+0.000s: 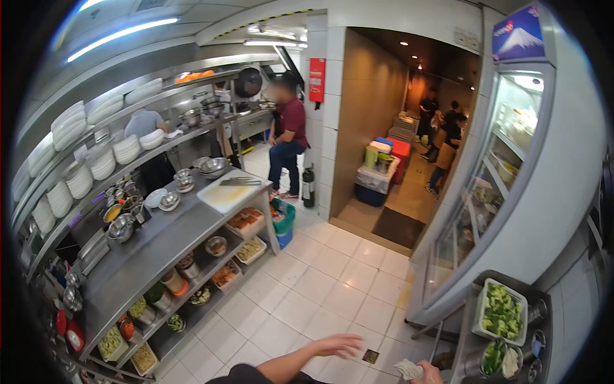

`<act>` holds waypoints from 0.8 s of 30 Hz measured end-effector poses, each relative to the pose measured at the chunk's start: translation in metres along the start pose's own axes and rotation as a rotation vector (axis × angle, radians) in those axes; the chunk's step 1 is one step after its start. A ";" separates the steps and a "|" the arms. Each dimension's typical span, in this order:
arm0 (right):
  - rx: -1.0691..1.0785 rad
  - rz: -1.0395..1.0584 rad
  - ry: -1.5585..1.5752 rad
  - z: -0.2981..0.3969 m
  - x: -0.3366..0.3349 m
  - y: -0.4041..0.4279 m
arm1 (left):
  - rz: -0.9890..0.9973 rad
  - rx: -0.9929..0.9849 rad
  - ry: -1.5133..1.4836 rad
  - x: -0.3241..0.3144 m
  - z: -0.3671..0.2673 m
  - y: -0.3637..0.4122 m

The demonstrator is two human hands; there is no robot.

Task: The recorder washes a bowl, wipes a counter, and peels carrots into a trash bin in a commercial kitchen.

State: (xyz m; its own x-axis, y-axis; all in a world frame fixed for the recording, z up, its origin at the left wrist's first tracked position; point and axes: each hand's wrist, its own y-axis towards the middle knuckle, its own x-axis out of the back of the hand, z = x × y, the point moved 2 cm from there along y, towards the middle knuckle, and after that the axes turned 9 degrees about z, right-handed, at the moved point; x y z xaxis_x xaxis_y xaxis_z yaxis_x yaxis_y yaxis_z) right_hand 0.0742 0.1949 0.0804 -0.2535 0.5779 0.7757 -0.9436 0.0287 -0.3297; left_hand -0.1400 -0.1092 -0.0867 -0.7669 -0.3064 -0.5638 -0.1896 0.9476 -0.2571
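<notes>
My left hand (338, 345) reaches out over the white tiled floor (326, 302) with its fingers apart and nothing in it. My right hand (428, 374), cut off by the lower edge of the picture, grips a crumpled white cloth (408, 369). To the right of that hand stands a metal side table (466, 331). On it are a white basket of cut broccoli (502, 313), a metal container of green vegetables (492, 357) and another with pale pieces (512, 363). A small floor drain (370, 356) lies between my hands.
A steel worktable (158, 240) runs along the left, with a white cutting board (230, 194), knives (240, 181) and food containers below. A glass-door refrigerator (484, 192) stands right. Beyond, a person in a maroon shirt (293, 117) stands near a doorway with coolers (371, 185).
</notes>
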 end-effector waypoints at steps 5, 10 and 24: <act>0.156 0.294 0.030 0.062 -0.103 0.141 | -1.617 -0.479 0.327 0.178 0.218 -0.319; 0.307 0.429 -0.074 0.182 -0.161 0.242 | -0.907 0.502 0.032 0.193 0.127 -0.355; 0.977 1.099 0.973 0.415 -0.125 0.535 | -1.300 -0.584 -0.418 0.246 -0.054 -0.405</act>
State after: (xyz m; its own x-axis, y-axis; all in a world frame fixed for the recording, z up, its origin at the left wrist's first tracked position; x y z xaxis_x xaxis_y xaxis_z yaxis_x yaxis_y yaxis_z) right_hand -0.4874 -0.2007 0.0309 -0.9374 0.2351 -0.2568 -0.3022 -0.9157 0.2649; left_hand -0.2844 -0.5639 -0.0788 0.3367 -0.8536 -0.3974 -0.8787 -0.1332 -0.4584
